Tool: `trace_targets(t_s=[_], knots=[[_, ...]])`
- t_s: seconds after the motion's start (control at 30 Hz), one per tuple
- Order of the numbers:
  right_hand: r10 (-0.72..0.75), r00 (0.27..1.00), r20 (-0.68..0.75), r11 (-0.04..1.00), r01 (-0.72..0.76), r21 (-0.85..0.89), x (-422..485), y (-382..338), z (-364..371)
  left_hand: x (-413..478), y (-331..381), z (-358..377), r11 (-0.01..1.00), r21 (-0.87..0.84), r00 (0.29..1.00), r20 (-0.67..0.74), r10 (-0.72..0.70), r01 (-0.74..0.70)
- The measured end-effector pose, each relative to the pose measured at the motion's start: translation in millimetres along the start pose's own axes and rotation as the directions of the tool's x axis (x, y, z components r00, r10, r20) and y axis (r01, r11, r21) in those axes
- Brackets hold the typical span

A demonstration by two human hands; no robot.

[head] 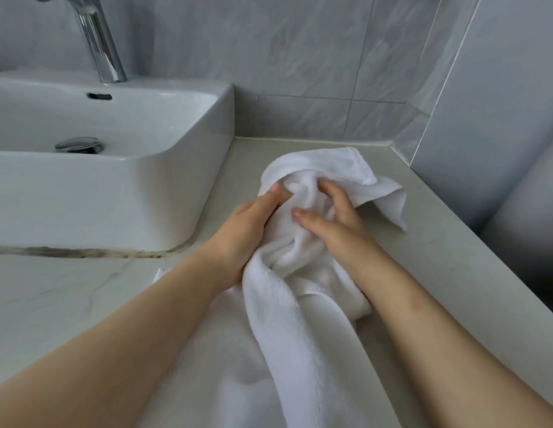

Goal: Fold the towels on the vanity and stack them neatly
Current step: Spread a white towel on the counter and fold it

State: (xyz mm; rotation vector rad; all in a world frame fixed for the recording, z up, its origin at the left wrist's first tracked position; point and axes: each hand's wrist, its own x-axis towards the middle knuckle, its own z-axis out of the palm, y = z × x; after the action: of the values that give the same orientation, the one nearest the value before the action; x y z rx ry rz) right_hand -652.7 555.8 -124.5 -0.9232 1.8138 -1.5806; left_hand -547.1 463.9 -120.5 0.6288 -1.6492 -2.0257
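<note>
- The right hand (331, 217) grasped the towel (300, 319), its fingers curled into the bunched cloth and its thumb lying across a fold toward the sink (176, 168).
- The left hand (247, 223) held the same towel on the side nearer the sink, thumb stretched along the top of a fold; its other fingers were buried in the cloth.
- The two hands sat close together with a ridge of crumpled cloth between them.
- The towel was white and bunched up, not yet folded, and lay on the counter (439, 230) just to the right of the sink.
- Its far end was humped up beyond the fingers, with one corner trailing away from the sink; its near end ran as a thick roll toward the person between the forearms.
- More white cloth was spread flat under the forearms; whether it was the same towel could not be told.
- The sink was a white basin standing on the counter, with a metal plug (79, 144) in its bottom.
- A chrome tap (99, 41) rose behind the sink.
- Grey tiles (300, 57) covered the wall behind the sink and counter.
</note>
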Motion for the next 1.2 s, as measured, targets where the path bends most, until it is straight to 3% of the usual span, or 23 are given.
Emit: trace_targets(t_s=[0.07,0.13,0.23,0.33,0.37,0.4,0.67,0.8,0.87,0.93,1.0,1.07,1.13,1.2], knots=[[-0.028,0.998,-0.058,0.999,0.026,-0.029,2,1,-2,5,-6,-4,0.98,0.194,0.978,-0.193,0.079,-0.041],[-0.033,0.994,-0.107,0.999,0.03,-0.022,5,2,-4,16,-15,-15,0.873,0.482,0.921,-0.3,0.247,-0.077],[0.015,0.994,-0.109,0.999,-0.011,0.034,8,3,-7,28,-23,-26,0.672,0.739,0.932,-0.209,0.296,-0.047],[0.017,0.99,-0.142,0.999,-0.01,0.05,12,7,-10,34,-22,-22,0.239,0.97,0.986,-0.081,0.144,0.045],[0.014,0.987,-0.158,0.999,-0.006,0.051,14,9,-12,35,-22,-20,0.145,0.988,0.991,-0.065,0.117,0.047],[0.017,0.985,-0.174,0.998,-0.007,0.057,15,9,-14,37,-23,-19,0.113,0.992,0.993,-0.065,0.099,0.053],[0.057,0.914,-0.402,0.993,-0.095,-0.075,19,22,-63,40,0,-12,0.006,0.99,0.99,-0.138,0.001,0.138],[0.003,0.867,-0.498,0.917,-0.201,-0.344,10,29,-85,41,28,-13,-0.182,0.964,0.973,-0.213,-0.088,0.195],[-0.044,0.874,-0.483,0.76,-0.284,-0.585,5,30,-85,42,33,-5,-0.291,0.932,0.976,-0.218,0.031,0.217],[-0.09,0.897,-0.433,0.626,-0.287,-0.725,3,32,-81,43,31,7,-0.361,0.904,0.946,-0.119,0.302,0.229],[-0.117,0.918,-0.379,0.577,-0.248,-0.778,5,32,-80,46,24,18,-0.324,0.938,0.889,0.038,0.455,0.126],[-0.106,0.932,-0.346,0.577,-0.226,-0.785,7,31,-81,51,13,24,-0.266,0.962,0.902,0.168,0.397,-0.063],[-0.092,0.939,-0.333,0.597,-0.216,-0.773,9,31,-82,62,7,22,-0.181,0.978,0.948,0.151,0.28,-0.103],[-0.085,0.943,-0.322,0.613,-0.205,-0.763,11,32,-81,79,9,14,-0.14,0.99,0.984,0.027,0.174,-0.002]])
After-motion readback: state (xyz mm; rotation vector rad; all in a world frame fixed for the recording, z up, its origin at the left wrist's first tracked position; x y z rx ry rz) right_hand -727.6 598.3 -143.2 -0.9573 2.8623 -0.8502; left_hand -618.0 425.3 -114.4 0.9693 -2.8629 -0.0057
